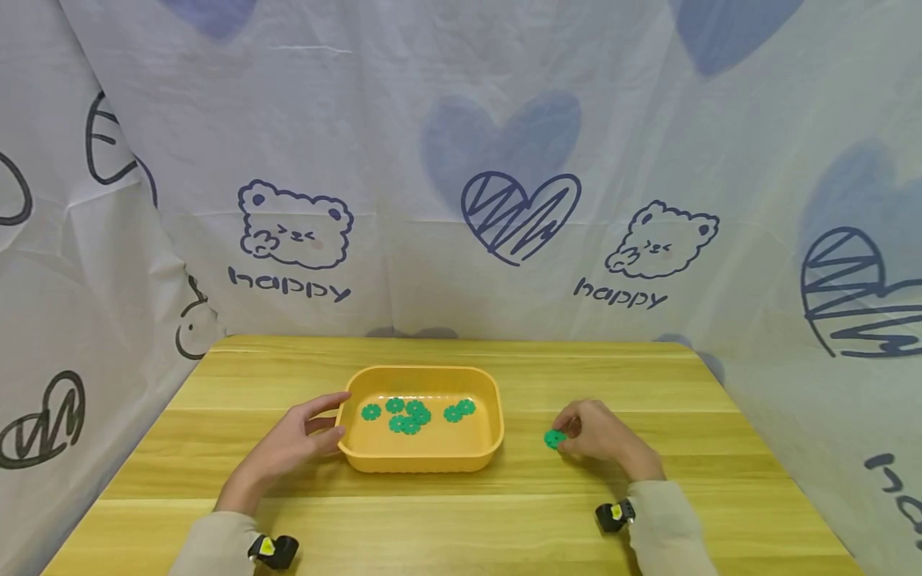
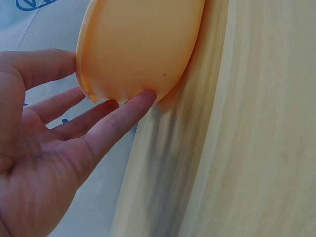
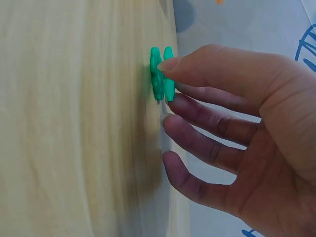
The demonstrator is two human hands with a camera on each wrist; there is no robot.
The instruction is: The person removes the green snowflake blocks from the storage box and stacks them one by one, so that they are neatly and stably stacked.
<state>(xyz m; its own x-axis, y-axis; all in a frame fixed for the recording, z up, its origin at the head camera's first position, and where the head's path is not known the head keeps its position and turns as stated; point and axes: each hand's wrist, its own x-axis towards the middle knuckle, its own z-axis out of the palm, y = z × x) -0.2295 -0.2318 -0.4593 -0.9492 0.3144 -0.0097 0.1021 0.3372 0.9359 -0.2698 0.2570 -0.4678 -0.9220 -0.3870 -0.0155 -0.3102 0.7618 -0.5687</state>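
A yellow tray (image 1: pixel 419 463) stands on the table with several green flower-shaped pieces (image 1: pixel 398 423) lying flat inside. My left hand (image 1: pixel 291 442) touches the tray's left end; in the left wrist view the fingertips of that hand (image 2: pixel 64 133) rest against the orange-looking tray wall (image 2: pixel 140 49), fingers spread and nearly straight. To the right of the tray, my right hand (image 1: pixel 603 434) pinches green pieces (image 1: pixel 554 438) just at the table surface. The right wrist view shows two green discs (image 3: pixel 156 74) side by side at the thumb and fingertips of my right hand (image 3: pixel 232 118).
The wooden table (image 1: pixel 432 528) extends around the tray and both hands. Behind it hangs a pale cloth (image 1: pixel 403 160) printed with hearts and bears, which also covers the left and right sides. Each wrist bears a small black camera (image 1: pixel 614 517).
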